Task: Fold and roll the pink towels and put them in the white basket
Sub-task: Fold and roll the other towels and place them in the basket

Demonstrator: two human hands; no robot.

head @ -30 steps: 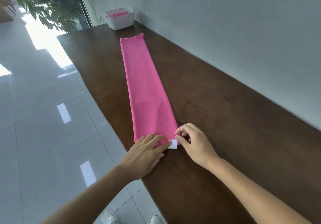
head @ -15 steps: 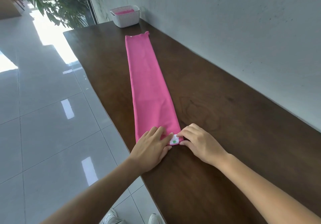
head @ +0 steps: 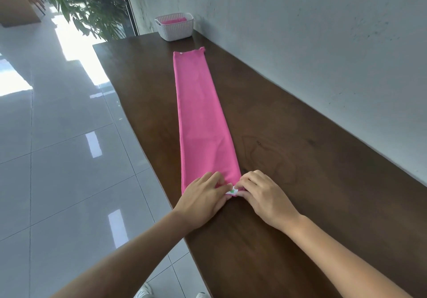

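Both hands have curled the pink towel's (head: 203,117) near end over its white label (head: 231,191). Left hand (head: 203,201) and right hand (head: 265,197) pinch that edge on the bench (head: 300,182)

Your dark wooden surface (head: 288,182) runs along the grey wall (head: 312,43) at three o'clock; a leafy plant (head: 92,4) stands at eleven, glossy floor tiles (head: 57,159) at nine.

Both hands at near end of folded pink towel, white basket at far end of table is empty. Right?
Not quite: the head view shows the white basket already holds something pink. The rest stands: left hand and right hand grip the pink towel's near end.
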